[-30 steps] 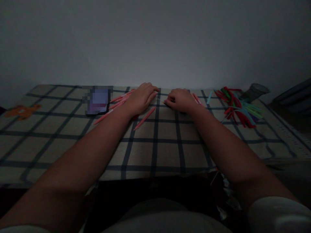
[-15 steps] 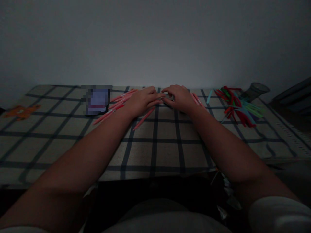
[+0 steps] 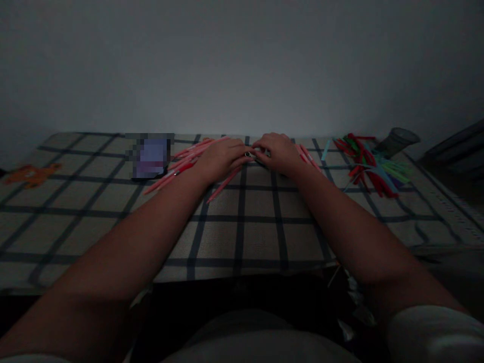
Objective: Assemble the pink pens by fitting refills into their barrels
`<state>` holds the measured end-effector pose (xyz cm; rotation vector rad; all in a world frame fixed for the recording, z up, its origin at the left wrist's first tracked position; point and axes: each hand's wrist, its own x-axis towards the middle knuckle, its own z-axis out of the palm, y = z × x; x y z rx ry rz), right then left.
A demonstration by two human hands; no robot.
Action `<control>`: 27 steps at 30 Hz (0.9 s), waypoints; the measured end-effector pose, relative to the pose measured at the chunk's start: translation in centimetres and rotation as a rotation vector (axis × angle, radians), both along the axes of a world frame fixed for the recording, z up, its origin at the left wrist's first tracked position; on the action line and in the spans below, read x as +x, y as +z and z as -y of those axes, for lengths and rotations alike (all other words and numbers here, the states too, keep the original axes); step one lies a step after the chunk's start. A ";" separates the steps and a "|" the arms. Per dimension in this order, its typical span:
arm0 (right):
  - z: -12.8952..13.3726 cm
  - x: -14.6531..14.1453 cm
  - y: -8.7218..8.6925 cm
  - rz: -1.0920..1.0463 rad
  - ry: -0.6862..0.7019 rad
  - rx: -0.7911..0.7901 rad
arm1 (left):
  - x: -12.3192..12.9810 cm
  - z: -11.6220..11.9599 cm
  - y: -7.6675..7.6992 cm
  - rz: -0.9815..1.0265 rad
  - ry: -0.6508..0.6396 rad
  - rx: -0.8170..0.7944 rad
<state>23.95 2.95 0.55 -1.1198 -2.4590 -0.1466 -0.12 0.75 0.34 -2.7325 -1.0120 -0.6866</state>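
My left hand (image 3: 222,160) and my right hand (image 3: 280,154) meet over the far middle of the table, fingertips nearly touching. Both are closed, with fingers bent and pinched around something small. A tiny shiny bit (image 3: 247,154) shows between the fingertips; its kind is too dark and small to make out. Slim pink pen-like sticks (image 3: 184,157) lie in a loose bunch beside my left forearm. One more pink stick (image 3: 221,188) slants out from below my left hand. Several others (image 3: 309,155) poke out past my right wrist.
A phone-like device (image 3: 153,157), partly blurred, rests behind the left bunch. An orange flat piece (image 3: 32,174) lies far left. On the right are red, green and blue strips (image 3: 368,169) and a dark see-through cup (image 3: 398,143). A checked cloth (image 3: 260,242) covers the table.
My left fingers have turned slightly and closed nearer to my right fingers. A shiny bit now shows more plainly between them. One pink stick's tip behind my left hand looks shifted.
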 end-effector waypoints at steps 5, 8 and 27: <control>-0.1 0.0 -0.2 -0.022 0.054 -0.008 | 0.3 0.5 0.3 -0.017 0.029 -0.009; -0.1 0.0 -0.2 -0.018 0.070 -0.005 | 0.4 0.7 0.5 -0.021 0.039 -0.015; -0.4 -0.3 -0.7 0.035 0.107 -0.033 | 0.8 1.0 0.6 -0.051 0.074 -0.034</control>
